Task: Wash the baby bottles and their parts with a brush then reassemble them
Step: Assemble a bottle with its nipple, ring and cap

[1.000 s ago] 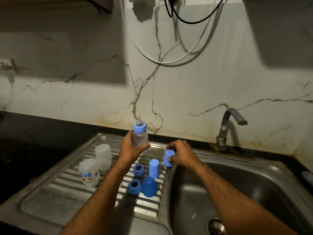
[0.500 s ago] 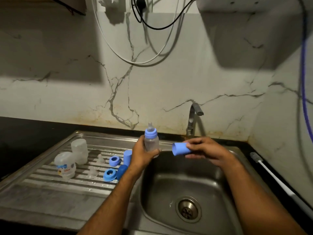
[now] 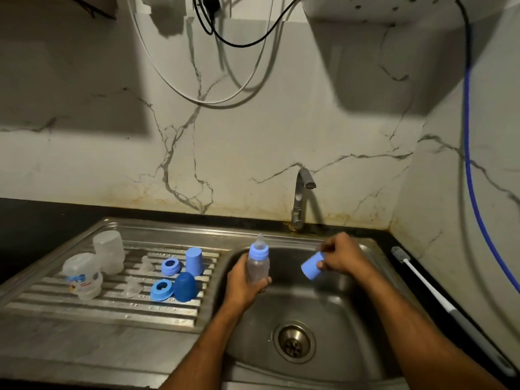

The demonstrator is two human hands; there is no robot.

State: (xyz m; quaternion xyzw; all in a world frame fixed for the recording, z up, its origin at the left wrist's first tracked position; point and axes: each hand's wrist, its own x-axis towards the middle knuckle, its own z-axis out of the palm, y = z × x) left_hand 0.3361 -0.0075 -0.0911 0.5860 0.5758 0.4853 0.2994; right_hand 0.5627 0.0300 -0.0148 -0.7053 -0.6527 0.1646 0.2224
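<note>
Bottle and Cap Held Apart Over Basin

Presently the left hand (image 3: 244, 282) grips the baby bottle (image 3: 258, 263) round its lower body, upright, long axis vertical, nipple topmost, above the sink (image 3: 349, 313). The right hand (image 3: 339, 256) pinches a blue cap (image 3: 311, 266) just to the right of the bottle, not touching it; the cap is tilted, its open end apparently facing down and left. Judged: capping requires the cap to swing upright and come leftward over the nipple. Bottle body is clear and greyish, with blue collar fitted. Loose collars, caps and two clear bottles lie left of the left hand; the brush (image 3: 416, 273) lies right of the right hand, untouched.
</note>
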